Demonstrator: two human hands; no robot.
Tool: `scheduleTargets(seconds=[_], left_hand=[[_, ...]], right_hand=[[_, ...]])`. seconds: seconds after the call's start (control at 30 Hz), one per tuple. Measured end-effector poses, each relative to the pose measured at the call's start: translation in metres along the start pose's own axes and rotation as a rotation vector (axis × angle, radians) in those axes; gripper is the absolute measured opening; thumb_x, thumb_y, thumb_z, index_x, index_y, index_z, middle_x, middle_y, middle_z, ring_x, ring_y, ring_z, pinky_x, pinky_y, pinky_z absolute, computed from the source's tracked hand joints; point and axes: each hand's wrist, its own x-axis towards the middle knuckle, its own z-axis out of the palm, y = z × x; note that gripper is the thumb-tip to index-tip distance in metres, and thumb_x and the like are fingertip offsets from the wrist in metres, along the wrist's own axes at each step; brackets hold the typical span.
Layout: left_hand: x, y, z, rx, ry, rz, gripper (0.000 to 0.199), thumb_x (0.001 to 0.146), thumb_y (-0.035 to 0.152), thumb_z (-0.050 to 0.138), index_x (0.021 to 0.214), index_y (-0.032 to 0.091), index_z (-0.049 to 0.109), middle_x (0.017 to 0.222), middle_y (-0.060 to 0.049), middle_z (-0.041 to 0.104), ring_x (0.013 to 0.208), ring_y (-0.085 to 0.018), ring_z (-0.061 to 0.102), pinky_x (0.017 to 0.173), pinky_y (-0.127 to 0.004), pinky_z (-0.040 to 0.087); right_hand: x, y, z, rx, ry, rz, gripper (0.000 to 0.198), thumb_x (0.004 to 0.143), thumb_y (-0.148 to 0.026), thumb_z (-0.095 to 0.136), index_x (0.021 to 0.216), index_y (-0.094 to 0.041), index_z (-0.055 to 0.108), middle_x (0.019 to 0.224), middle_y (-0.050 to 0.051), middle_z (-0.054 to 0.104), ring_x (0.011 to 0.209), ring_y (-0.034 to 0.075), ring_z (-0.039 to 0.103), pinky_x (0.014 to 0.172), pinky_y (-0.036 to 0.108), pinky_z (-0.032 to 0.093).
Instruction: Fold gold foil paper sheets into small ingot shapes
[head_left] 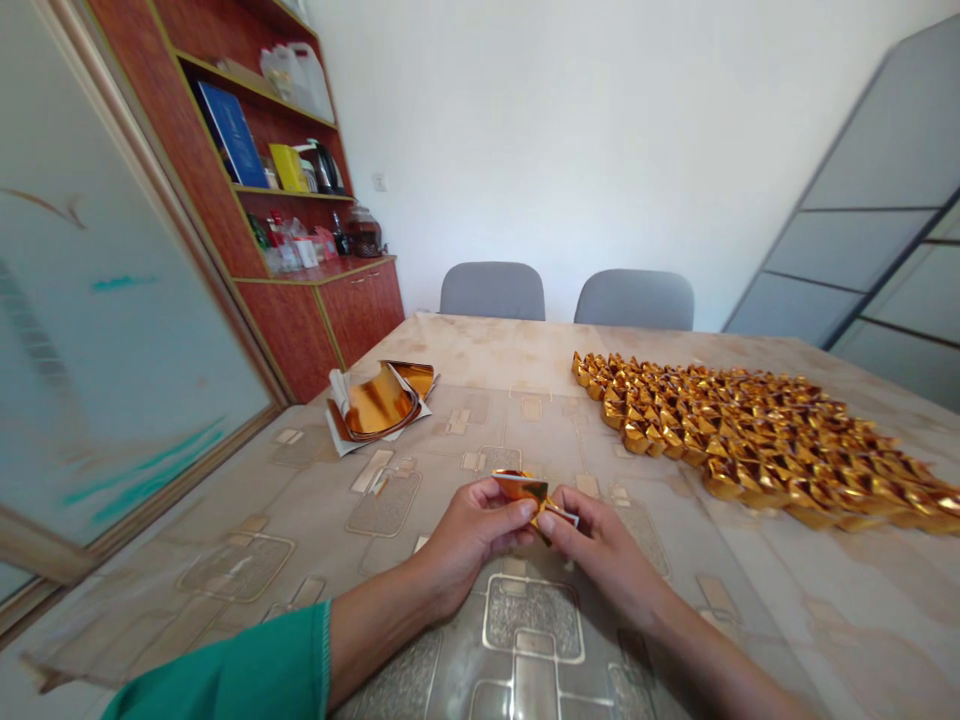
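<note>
Foil [525, 488]: gold, shiny, part-folded, held up over the worktop [491, 347] btwn L hand [480, 520] & R hand [589, 525]. Upper L part fans into a wide flap w/ a pale top edge; ctr pinched narrow at the thumbs; R end shows pale-edged layers, mostly hidden by fingers.

Sheets [379, 402]: loose stack, far L, well apart from foil. Gold tops, pale undersides poking out at corners; upper ones bowed, pale strip curled up along L edge.

Folded pcs [750, 430]: gold, boat-like w/ pointed ends, set close in rows across R side, too many to count.
</note>
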Motion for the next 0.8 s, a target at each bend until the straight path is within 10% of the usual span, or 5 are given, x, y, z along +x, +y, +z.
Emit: scheduleTargets(seconds=[0.6, 0.8], left_hand=[[0.004, 0.004, -0.001, 0.035, 0.003, -0.038, 0.036, 0.072, 0.043, 0.081, 0.089, 0.012, 0.07, 0.081, -0.006, 0.07, 0.066, -0.011, 0.062, 0.065, -0.022, 0.05], [-0.003, 0.011, -0.002, 0.759, 0.145, 0.732, 0.021, 0.08, 0.018, 0.069, 0.099, 0.026, 0.072, 0.106, -0.005, 0.067, 0.102, -0.021, 0.059, 0.088, -0.033, 0.046]], right_hand=[[0.0, 0.007, -0.001, 0.221, -0.023, 0.059, 0.041, 0.077, -0.051, 0.069, 0.063, -0.022, 0.044, 0.058, -0.006, 0.038, 0.053, 0.011, 0.029, 0.05, 0.026, 0.022], [-0.001, -0.002, -0.007, 0.377, -0.016, 0.237, 0.038, 0.068, -0.048, 0.079, 0.065, -0.018, 0.055, 0.057, -0.005, 0.047, 0.051, 0.009, 0.035, 0.05, 0.024, 0.023]])
